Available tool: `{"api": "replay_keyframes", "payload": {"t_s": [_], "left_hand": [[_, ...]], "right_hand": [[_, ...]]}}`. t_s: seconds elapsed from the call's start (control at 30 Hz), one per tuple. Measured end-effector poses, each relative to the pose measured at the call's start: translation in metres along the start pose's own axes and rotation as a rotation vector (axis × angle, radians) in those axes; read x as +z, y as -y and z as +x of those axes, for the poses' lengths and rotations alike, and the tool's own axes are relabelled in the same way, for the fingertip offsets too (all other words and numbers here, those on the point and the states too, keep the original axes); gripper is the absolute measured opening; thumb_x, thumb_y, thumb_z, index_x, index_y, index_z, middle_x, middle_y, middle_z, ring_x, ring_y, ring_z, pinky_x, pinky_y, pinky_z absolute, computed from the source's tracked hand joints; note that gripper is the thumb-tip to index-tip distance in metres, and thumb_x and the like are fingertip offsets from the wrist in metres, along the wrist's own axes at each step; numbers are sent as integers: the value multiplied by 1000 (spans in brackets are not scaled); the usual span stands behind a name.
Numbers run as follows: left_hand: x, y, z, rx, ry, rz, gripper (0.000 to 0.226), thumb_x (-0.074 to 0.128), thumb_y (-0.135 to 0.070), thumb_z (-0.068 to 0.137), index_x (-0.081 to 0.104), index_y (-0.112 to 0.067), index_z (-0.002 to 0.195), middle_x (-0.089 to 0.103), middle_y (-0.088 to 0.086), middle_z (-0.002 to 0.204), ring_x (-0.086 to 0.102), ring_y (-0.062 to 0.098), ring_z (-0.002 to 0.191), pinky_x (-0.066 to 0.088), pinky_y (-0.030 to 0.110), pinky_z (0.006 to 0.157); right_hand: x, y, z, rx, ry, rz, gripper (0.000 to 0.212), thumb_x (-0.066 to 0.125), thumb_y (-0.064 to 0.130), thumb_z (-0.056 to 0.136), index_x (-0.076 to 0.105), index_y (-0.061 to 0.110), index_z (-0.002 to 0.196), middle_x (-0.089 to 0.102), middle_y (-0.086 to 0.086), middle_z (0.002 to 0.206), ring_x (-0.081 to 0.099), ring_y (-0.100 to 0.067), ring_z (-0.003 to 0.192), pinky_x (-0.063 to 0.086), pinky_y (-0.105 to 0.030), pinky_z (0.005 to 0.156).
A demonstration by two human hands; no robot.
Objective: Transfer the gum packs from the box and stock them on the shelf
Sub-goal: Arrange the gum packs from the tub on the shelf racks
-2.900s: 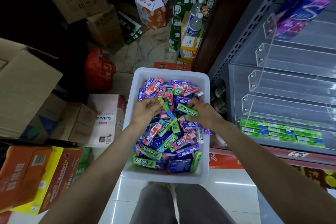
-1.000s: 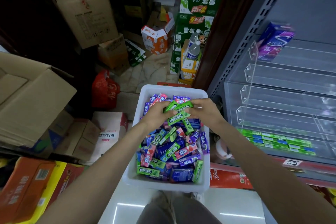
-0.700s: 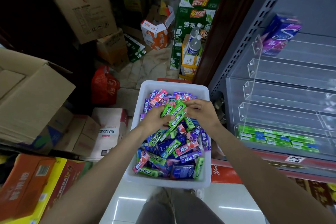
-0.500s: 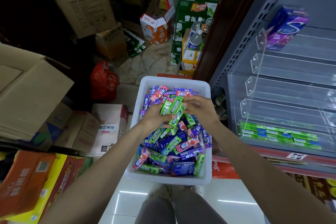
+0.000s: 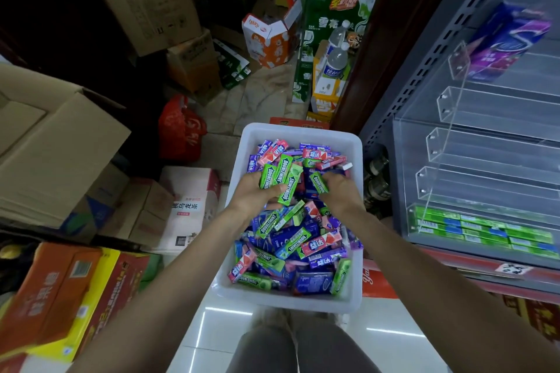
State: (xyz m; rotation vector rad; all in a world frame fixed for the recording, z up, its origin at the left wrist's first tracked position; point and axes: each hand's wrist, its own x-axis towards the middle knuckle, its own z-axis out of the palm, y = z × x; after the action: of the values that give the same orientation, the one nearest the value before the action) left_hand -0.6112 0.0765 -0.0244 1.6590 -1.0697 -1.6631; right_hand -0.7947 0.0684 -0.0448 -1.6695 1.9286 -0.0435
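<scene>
Cardboard cartons (image 5: 54, 157) are stacked at the left on the floor. In the middle, a white plastic box (image 5: 354, 297) is filled with mixed gum packs (image 5: 303, 239) in green, blue, purple and pink. Several green Doublemint packs (image 5: 280, 178) are gripped in the left hand (image 5: 257, 195) over the far part of the box. One green Doublemint pack (image 5: 318, 182) is pinched by the right hand (image 5: 341, 194) just beside it. At the right, the clear acrylic shelf (image 5: 448, 118) is seen, with green packs (image 5: 481, 231) lying in its lowest tier.
</scene>
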Motion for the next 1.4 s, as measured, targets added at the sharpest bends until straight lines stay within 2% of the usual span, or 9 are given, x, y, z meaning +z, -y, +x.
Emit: {"api": "replay_keyframes", "payload": {"t_s": [0.13,0.2,0.37,0.5,0.6,0.77,0.9,1.1,1.4], "left_hand": [[1,-14,-12,35,-10,-29,22,62,-4,88,60,2,109,66,10,101,64,17,80,56,17,60],[7,-22,-18,67,-10,-56,20,61,-2,89,59,1,108,66,7,97,65,17,82,55,16,58],[41,-46,-28,154,-23,-54,24,64,-10,88,61,1,110,68,15,104,67,18,78,57,30,73],[88,-70,-41,239,5,-84,17,60,-4,89,63,-4,106,69,4,91,67,11,75,56,19,62],[124,-84,-50,281,26,-91,20,60,-3,89,62,-3,109,68,1,91,67,3,68,56,18,61],[170,-89,-61,300,8,-101,20,61,-5,89,62,-4,109,69,2,92,67,8,73,58,21,65],[192,-84,-69,289,-43,-98,20,60,-4,89,62,-1,109,68,1,89,66,3,65,57,18,60],[197,-73,-82,272,-140,-128,20,61,-3,89,63,2,108,68,12,94,66,17,77,56,18,59],[189,-70,-93,261,-191,-117,17,61,-5,89,64,-2,106,70,13,98,68,31,89,58,22,63]], "right_hand": [[-17,6,-8,-82,-41,208,23,59,9,90,45,17,72,53,-1,74,51,-24,81,34,-26,66],[-33,5,-19,-144,-74,358,8,60,9,89,55,7,96,56,-1,85,53,-20,86,38,-23,66],[-80,-29,-49,-227,-134,642,57,64,7,86,42,30,133,55,12,80,63,-13,79,52,-34,75],[-124,-66,-68,-247,-173,881,36,62,-4,85,52,17,113,57,12,54,59,0,58,54,-26,60],[-152,-97,-83,-256,-225,954,27,61,-2,87,53,21,99,56,-7,58,60,-9,60,58,-30,66],[-178,-149,-91,-284,-281,717,39,55,6,93,54,34,120,47,-13,75,52,-12,72,48,-26,72],[-181,-170,-80,-226,-283,429,30,66,6,84,61,13,112,66,-7,89,59,-8,72,43,-8,67],[-165,-173,-70,-385,-216,-58,20,61,13,89,68,18,107,67,-1,112,61,-23,103,49,-39,88],[-153,-165,-71,-422,-6,-68,27,59,13,91,64,9,118,63,-9,119,59,-22,109,44,-31,96]]}}
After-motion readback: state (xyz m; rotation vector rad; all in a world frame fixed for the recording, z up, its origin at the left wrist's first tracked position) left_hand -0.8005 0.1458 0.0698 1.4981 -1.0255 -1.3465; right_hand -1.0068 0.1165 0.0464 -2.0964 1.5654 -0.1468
